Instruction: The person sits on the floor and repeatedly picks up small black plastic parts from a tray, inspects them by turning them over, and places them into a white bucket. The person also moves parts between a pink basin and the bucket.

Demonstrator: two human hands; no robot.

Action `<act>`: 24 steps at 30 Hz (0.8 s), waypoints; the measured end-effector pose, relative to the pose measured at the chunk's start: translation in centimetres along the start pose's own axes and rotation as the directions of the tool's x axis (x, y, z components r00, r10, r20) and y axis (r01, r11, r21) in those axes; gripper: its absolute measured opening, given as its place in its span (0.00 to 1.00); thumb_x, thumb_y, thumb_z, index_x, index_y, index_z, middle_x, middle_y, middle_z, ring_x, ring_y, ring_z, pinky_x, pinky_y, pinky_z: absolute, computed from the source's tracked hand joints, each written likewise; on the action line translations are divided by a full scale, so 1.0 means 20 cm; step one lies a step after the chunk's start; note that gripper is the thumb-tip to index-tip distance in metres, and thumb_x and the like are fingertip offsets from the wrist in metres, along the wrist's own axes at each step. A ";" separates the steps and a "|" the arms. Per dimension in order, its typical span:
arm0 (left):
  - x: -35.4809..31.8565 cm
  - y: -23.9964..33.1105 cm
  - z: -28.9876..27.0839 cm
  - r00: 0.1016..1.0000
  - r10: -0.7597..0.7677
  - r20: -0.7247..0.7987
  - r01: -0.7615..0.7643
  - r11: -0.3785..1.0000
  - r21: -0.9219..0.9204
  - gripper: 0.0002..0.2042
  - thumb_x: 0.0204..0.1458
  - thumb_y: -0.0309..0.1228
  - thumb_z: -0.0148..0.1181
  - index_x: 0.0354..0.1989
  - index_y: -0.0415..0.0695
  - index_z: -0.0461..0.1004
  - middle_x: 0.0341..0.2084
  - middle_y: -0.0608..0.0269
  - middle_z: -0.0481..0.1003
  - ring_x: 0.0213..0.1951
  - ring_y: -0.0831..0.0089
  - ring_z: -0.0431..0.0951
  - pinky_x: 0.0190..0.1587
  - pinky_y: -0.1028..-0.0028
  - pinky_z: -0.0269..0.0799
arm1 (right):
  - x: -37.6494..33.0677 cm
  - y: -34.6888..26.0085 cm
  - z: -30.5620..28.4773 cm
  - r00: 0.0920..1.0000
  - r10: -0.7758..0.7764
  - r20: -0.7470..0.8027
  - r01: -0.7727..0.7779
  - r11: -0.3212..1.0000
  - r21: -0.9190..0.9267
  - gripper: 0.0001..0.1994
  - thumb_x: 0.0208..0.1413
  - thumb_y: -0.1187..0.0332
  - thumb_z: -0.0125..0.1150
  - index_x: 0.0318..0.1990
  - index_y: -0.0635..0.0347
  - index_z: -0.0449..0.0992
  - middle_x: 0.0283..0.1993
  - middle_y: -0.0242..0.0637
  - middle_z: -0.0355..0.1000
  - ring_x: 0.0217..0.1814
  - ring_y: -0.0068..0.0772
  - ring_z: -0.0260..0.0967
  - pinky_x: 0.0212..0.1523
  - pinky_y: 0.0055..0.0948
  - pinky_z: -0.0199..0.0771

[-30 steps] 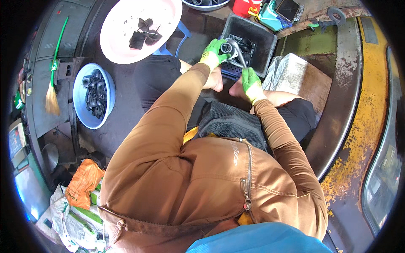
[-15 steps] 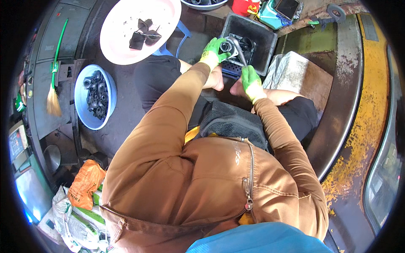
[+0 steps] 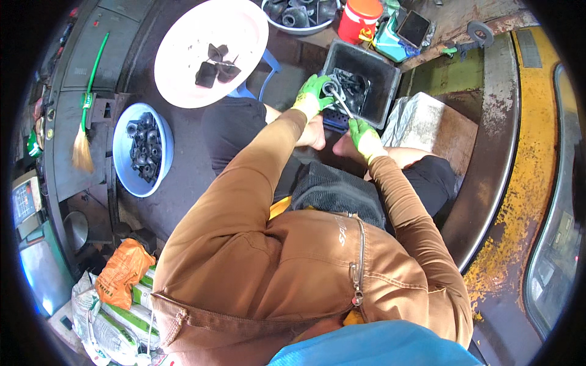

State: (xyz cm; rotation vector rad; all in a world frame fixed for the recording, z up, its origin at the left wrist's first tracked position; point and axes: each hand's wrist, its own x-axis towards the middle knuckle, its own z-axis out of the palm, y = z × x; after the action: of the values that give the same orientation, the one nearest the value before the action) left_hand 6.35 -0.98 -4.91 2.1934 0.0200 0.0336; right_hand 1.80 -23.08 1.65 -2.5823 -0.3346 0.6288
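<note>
Over the near left corner of a black crate, my left hand in a green and yellow glove is closed round a dark part with a round opening. From the right, my right hand, gloved the same way, grips a slim metal tool. The tool's tip lies against the round opening; its exact kind is too small to make out. Beneath the hands, more black parts lie in the crate. My left fingertips are partly turned away behind the part.
At the left stands a blue basin of black rubber-like parts. A white basin on a blue stool holds several dark pieces. Another basin, a red jug and a phone are at the back. A covered block stands right.
The metal tool has swung so that its tip is at the part's opening, and my right hand has moved slightly down. The view has tilted, showing more of the back.
</note>
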 end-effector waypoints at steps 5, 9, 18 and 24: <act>0.12 0.11 -0.15 0.985 -0.046 -0.167 0.048 0.999 0.009 0.28 0.32 0.38 0.74 0.46 0.45 0.74 0.45 0.51 0.73 0.47 0.53 0.72 0.55 0.59 0.65 | -0.08 -0.02 -0.19 0.966 0.038 -0.257 0.112 0.832 0.543 0.15 0.61 0.65 0.49 0.52 0.61 0.69 0.47 0.53 0.70 0.50 0.55 0.68 0.49 0.43 0.70; 0.34 0.26 -0.45 0.826 -0.206 -0.524 0.163 0.978 -0.128 0.30 0.34 0.43 0.73 0.48 0.45 0.74 0.44 0.53 0.72 0.49 0.56 0.69 0.55 0.60 0.62 | -0.18 0.08 -0.39 0.459 -0.583 -0.671 0.505 0.792 -0.343 0.15 0.60 0.63 0.52 0.45 0.67 0.73 0.41 0.49 0.72 0.42 0.51 0.70 0.44 0.42 0.71; 0.99 -0.02 -0.68 0.742 -0.436 -0.509 0.513 0.858 0.012 0.21 0.53 0.36 0.54 0.53 0.39 0.70 0.47 0.49 0.74 0.49 0.55 0.74 0.53 0.56 0.62 | -0.25 -0.05 -0.48 0.961 0.275 -0.003 -0.021 0.086 0.996 0.14 0.64 0.54 0.48 0.29 0.52 0.68 0.23 0.22 0.62 0.17 0.13 0.52 0.16 0.15 0.49; 1.13 -0.21 -0.57 0.966 -0.257 0.008 0.018 0.100 0.995 0.17 0.51 0.27 0.50 0.51 0.43 0.73 0.50 0.51 0.72 0.53 0.54 0.72 0.51 0.29 0.54 | -0.21 -0.11 -0.54 0.963 0.243 0.116 -0.134 0.060 0.989 0.14 0.64 0.55 0.46 0.30 0.51 0.68 0.17 0.21 0.59 0.12 0.14 0.49 0.12 0.17 0.46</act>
State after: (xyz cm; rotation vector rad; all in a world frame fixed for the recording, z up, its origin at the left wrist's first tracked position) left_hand 28.64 11.29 -1.20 3.6192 0.2152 -0.4452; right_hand 3.15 -26.69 12.75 -1.1969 0.4249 0.5191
